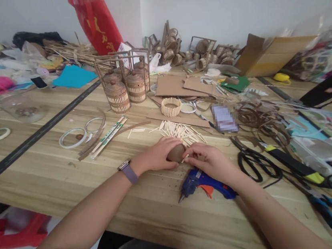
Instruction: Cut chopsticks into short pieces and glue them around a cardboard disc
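Note:
My left hand [162,154] is closed around the side of a round brown cardboard disc [175,154], low over the wooden table. At the disc's right edge my right hand [205,159] pinches a short pale wooden stick [185,158], its end against or very near the rim. Just beyond both hands lies a loose pile of short wooden sticks [179,131]. A blue glue gun [196,183] with an orange trigger rests on its side below my right hand. Farther back stands a ring of upright sticks [171,107].
Lidded stick-and-cardboard baskets [117,96] with tall handles stand behind. Black scissors [257,163] and a yellow-black cutter [293,163] lie at right, near brown strips [252,118]. White tape rings [72,138] and wrapped chopsticks [108,137] are at left; cardboard sheets [179,85] lie farther back.

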`<action>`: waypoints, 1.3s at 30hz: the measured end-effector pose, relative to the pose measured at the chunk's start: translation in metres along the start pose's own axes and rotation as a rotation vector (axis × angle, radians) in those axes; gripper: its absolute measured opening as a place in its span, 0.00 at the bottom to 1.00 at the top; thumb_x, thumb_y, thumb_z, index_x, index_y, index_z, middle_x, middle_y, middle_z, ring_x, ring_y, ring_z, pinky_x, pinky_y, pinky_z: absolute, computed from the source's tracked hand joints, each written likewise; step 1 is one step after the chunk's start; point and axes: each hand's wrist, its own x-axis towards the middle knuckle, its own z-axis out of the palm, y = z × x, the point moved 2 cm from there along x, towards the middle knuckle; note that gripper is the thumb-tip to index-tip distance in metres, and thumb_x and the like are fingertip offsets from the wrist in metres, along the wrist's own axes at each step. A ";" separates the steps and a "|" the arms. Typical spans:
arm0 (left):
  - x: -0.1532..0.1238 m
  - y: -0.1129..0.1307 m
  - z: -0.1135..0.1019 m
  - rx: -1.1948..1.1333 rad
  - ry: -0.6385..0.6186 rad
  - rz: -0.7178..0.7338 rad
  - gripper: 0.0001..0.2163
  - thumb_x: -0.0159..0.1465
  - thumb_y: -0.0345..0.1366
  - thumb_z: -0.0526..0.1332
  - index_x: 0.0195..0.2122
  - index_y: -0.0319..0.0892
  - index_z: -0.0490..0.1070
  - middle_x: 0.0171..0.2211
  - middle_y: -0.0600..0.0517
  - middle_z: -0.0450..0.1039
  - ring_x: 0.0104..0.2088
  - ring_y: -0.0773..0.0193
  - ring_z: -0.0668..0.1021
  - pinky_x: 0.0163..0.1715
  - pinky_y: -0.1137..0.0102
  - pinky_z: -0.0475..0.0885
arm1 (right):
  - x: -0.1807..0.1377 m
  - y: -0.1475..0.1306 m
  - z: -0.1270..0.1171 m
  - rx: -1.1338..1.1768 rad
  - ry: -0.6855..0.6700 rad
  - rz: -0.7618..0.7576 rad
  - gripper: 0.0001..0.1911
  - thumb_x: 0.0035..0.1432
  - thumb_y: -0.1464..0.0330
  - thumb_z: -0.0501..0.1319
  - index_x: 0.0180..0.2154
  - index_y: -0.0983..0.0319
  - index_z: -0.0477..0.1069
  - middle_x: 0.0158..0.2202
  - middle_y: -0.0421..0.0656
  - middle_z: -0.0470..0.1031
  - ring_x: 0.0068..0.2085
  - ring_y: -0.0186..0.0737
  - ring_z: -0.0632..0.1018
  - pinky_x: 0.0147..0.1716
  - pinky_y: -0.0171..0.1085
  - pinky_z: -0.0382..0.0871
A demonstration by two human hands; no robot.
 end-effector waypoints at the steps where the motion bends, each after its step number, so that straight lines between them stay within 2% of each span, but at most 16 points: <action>1: 0.000 0.000 0.000 -0.003 0.003 0.003 0.34 0.55 0.34 0.67 0.62 0.43 0.57 0.62 0.43 0.60 0.64 0.52 0.59 0.63 0.54 0.55 | 0.000 0.001 0.001 -0.008 -0.005 -0.014 0.05 0.58 0.70 0.60 0.32 0.61 0.74 0.31 0.42 0.75 0.33 0.39 0.74 0.34 0.36 0.66; 7: 0.000 -0.001 0.001 0.005 0.010 0.010 0.33 0.54 0.33 0.67 0.61 0.39 0.58 0.62 0.40 0.60 0.63 0.52 0.60 0.63 0.55 0.56 | 0.002 0.002 0.007 -0.093 -0.014 -0.075 0.04 0.57 0.72 0.61 0.30 0.61 0.74 0.28 0.42 0.74 0.33 0.40 0.74 0.34 0.36 0.65; 15: 0.001 0.000 0.000 0.002 0.007 0.012 0.33 0.54 0.33 0.67 0.61 0.42 0.58 0.62 0.41 0.61 0.63 0.52 0.61 0.62 0.54 0.56 | 0.002 -0.002 0.008 -0.177 -0.023 -0.137 0.05 0.59 0.73 0.60 0.31 0.61 0.73 0.30 0.43 0.75 0.35 0.41 0.74 0.36 0.37 0.64; 26: 0.001 0.002 0.000 0.010 0.017 0.020 0.32 0.53 0.32 0.68 0.59 0.40 0.60 0.60 0.41 0.62 0.61 0.51 0.62 0.62 0.55 0.57 | -0.002 -0.006 0.011 -0.575 -0.035 -0.205 0.07 0.64 0.69 0.57 0.32 0.61 0.71 0.34 0.44 0.75 0.38 0.45 0.69 0.36 0.41 0.56; 39: 0.004 0.015 0.005 0.109 0.083 -0.006 0.30 0.52 0.33 0.67 0.56 0.40 0.62 0.55 0.43 0.67 0.57 0.50 0.66 0.58 0.58 0.61 | -0.001 -0.006 0.012 -0.566 -0.012 -0.226 0.07 0.63 0.69 0.58 0.32 0.60 0.71 0.34 0.44 0.75 0.38 0.45 0.69 0.37 0.41 0.56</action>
